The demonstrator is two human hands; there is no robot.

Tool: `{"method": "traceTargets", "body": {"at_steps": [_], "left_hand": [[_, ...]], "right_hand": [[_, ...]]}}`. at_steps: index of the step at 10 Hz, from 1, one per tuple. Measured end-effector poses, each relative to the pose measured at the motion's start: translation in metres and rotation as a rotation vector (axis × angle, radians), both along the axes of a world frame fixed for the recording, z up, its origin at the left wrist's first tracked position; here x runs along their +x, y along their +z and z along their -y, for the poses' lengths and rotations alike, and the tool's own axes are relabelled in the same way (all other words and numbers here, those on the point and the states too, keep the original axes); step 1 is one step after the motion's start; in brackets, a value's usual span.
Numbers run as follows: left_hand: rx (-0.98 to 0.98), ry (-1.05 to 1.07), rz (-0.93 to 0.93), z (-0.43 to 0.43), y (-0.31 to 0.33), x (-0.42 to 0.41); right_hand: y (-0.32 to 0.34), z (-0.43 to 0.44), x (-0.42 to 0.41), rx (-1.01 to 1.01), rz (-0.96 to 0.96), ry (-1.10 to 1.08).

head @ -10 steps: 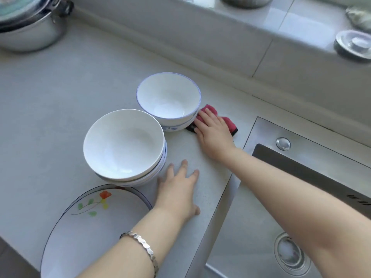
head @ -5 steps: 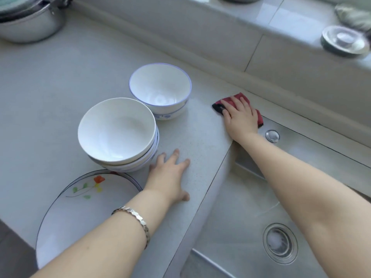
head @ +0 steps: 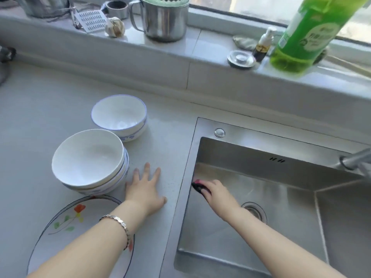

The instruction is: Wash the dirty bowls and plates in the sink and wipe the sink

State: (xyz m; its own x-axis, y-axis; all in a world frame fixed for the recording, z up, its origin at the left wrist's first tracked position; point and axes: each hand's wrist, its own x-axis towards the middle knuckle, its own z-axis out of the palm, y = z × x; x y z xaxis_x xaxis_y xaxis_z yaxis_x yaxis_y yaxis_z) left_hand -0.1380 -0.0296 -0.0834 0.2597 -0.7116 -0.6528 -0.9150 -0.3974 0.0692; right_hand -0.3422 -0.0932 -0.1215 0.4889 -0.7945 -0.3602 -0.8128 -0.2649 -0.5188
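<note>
Sink-wiping step, judged: right hand (head: 217, 192) curled on red cloth (head: 197, 186) against sink (head: 281, 247) left inner wall; left hand (head: 145, 190) flat, empty, on counter (head: 170, 153) beside stacked bowls (head: 88, 161), plate (head: 66, 235); next likely needing firm strokes across basin floor.

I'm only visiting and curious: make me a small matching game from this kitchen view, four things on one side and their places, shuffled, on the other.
Things:
1. red cloth
2. green bottle
3. flowered plate
4. left hand

Places:
A. on the window ledge
B. flat on the counter, beside the stacked bowls
C. inside the sink, under the right hand
D. at the counter's near edge, in front of the stacked bowls

Pairs: 1-C, 2-A, 3-D, 4-B
</note>
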Motion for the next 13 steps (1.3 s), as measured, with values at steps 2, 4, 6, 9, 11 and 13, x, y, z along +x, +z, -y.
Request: {"method": "traceTargets", "body": {"at_steps": [2, 4, 6, 9, 11, 13], "left_hand": [[-0.001, -0.272, 0.125, 0.032, 0.043, -0.033], [-0.156, -0.341, -0.014, 0.090, 0.100, -0.118], [-0.322, -0.336, -0.058, 0.169, 0.161, -0.191], [-0.380, -0.325, 0.008, 0.271, 0.172, -0.223], [-0.349, -0.339, 0.057, 0.300, 0.166, -0.230], [-0.397, -0.345, 0.063, 0.287, 0.191, -0.238]], "right_hand": [[0.056, -0.017, -0.075, 0.141, -0.193, -0.295], [0.138, 0.028, -0.141, 0.077, -0.037, -0.559], [0.210, 0.138, -0.162, -0.202, 0.040, -0.556], [0.222, 0.315, -0.190, -0.520, 0.008, -0.636], [0.189, 0.341, -0.201, -0.240, -0.224, -0.652], [0.222, 0.302, -0.197, -0.340, -0.457, -0.495]]}}
